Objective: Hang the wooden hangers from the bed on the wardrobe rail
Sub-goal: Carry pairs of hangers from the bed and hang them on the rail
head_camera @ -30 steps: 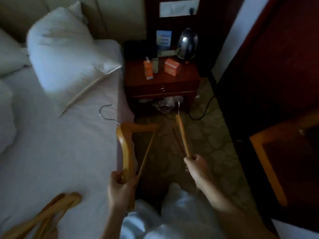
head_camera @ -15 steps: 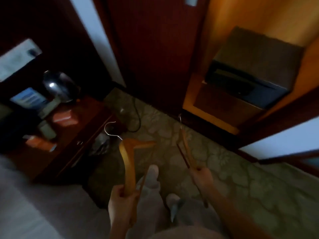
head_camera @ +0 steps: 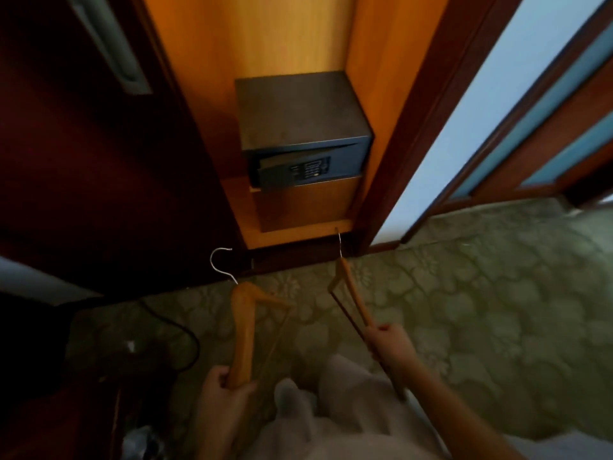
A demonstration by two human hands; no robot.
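My left hand (head_camera: 220, 388) grips one end of a wooden hanger (head_camera: 243, 330), whose metal hook points up and to the left. My right hand (head_camera: 391, 341) is closed on a second wooden hanger (head_camera: 351, 290), seen almost edge-on, with its hook towards the wardrobe floor. Both hangers are held out over the patterned carpet, right in front of the open wardrobe (head_camera: 252, 38). Neither the wardrobe rail nor the bed is in view.
A dark safe (head_camera: 298, 111) with a keypad sits on a low shelf inside the wardrobe. A dark red door panel (head_camera: 83, 161) stands to its left, a white wall and door frame (head_camera: 464, 111) to its right. A black cable (head_camera: 185, 333) lies on the green carpet.
My view has swung from the bed and nightstand round to the open wardrobe. Both hands keep their hangers, which now point at the wardrobe's base instead of the nightstand.
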